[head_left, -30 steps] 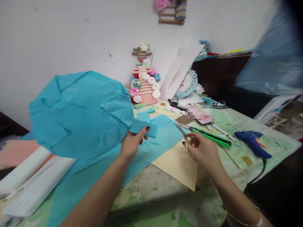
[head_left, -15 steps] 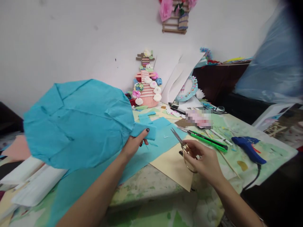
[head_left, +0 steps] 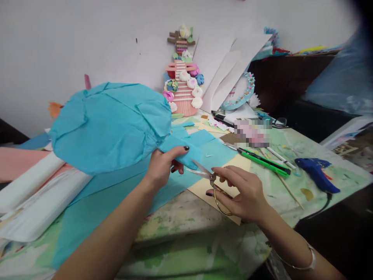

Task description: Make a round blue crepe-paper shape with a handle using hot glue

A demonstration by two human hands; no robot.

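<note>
My left hand [head_left: 164, 165] pinches the short tab of a large, rounded blue covered shape [head_left: 116, 128], thumb on top. The round part spreads out to the left above the table, its paper-like covering creased. In my right hand [head_left: 243, 190] is a pair of gold-handled scissors [head_left: 212, 178], blades parted. The blade tips are at the lower right corner of the tab, close to my left fingertips; whether they touch it I cannot tell. Beneath both hands lie a flat blue sheet [head_left: 215, 153] and a beige sheet [head_left: 243, 165].
A green utility knife [head_left: 265, 161] and a blue glue gun [head_left: 316, 173] lie to the right. White rolls [head_left: 43, 204] lie at the left. A flower-covered pink model [head_left: 185, 93] stands against the wall, beside a round blue decorated frame [head_left: 249, 91].
The scissors have moved left, from beside the beige sheet's top to the tab's corner, their blades spreading apart. My left hand has tilted the tab. The camera view has shifted too.
</note>
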